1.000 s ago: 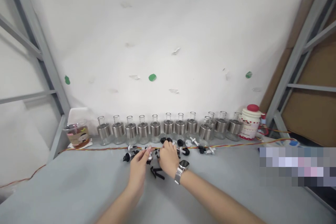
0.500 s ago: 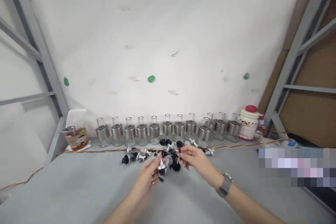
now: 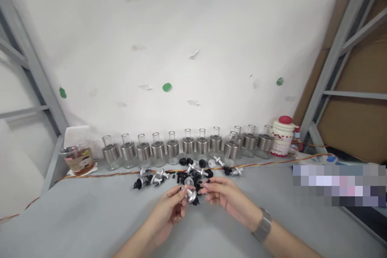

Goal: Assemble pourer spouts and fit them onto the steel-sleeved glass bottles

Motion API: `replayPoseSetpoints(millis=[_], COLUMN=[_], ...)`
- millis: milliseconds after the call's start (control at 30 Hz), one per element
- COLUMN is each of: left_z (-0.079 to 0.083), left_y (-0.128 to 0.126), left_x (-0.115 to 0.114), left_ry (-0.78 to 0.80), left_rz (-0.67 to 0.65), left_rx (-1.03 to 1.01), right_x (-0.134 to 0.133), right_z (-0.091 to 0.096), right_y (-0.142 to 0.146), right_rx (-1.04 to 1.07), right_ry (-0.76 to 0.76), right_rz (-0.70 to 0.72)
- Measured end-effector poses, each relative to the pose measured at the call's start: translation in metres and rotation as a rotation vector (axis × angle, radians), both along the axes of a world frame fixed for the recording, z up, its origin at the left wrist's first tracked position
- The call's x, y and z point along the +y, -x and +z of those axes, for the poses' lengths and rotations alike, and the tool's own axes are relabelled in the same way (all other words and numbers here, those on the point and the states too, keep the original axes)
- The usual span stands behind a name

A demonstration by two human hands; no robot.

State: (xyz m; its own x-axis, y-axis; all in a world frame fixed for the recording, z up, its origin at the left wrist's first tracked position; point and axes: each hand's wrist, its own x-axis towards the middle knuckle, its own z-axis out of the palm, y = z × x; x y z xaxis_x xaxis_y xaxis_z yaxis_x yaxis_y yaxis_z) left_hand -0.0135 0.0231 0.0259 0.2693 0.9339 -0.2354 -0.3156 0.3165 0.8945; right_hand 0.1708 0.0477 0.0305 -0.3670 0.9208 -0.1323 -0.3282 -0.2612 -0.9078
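My left hand (image 3: pixel 173 205) pinches a silver bottle pourer (image 3: pixel 191 196) by its narrow stem; its round silver collar and black ribbed end point away from the fingers. Close on the right, my right hand (image 3: pixel 225 194) has thumb and fingertips pressed together around a small black piece (image 3: pixel 208 182), mostly hidden by the fingers. Just behind both hands lies a loose pile of black and silver pourer parts (image 3: pixel 181 177). More silver pourers (image 3: pixel 157 177) are scattered to the left of it, with a black ribbed stopper (image 3: pixel 138 184) at that end.
Several glass bottles with steel sleeves (image 3: pixel 157 150) line the wall. A cup of brown drink (image 3: pixel 79 161) stands far left, a white jar with a red lid (image 3: pixel 282 139) at right. A twisted red-yellow wire (image 3: pixel 260 165) crosses the grey table (image 3: pixel 90 217). Metal frame posts (image 3: pixel 328 72) flank it.
My right hand has drawn back from the pile towards the left hand with the small black piece. The left hand has turned the pourer slightly. The whole view has shifted a little.
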Motion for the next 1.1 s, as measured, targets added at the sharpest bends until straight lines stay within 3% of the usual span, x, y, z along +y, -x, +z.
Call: replayPoseSetpoints(millis=[167, 367, 633, 833, 1100], left_z=[0.0, -0.006, -0.005, -0.012, -0.017], left_y=[-0.003, -0.009, -0.018, -0.019, -0.02], left_x=[0.002, 0.004, -0.003, 0.001, -0.003], left_ry=[0.044, 0.002, -0.057, -0.081, -0.227], left_rz=[0.072, 0.06, 0.045, 0.009, 0.01], left_rx=[-0.029, -0.04, -0.04, -0.024, 0.009], right_x=[-0.002, 0.0, -0.011, -0.012, -0.013], right_z=[0.0, -0.011, -0.009, -0.013, -0.014], right_y=[0.001, 0.004, 0.015, 0.016, 0.019], right_rx=[0.101, 0.14, 0.028, -0.011, -0.028], right_ry=[-0.015, -0.099, -0.221, -0.243, -0.211], right_rz=[-0.021, -0.022, 0.145, 0.101, 0.058])
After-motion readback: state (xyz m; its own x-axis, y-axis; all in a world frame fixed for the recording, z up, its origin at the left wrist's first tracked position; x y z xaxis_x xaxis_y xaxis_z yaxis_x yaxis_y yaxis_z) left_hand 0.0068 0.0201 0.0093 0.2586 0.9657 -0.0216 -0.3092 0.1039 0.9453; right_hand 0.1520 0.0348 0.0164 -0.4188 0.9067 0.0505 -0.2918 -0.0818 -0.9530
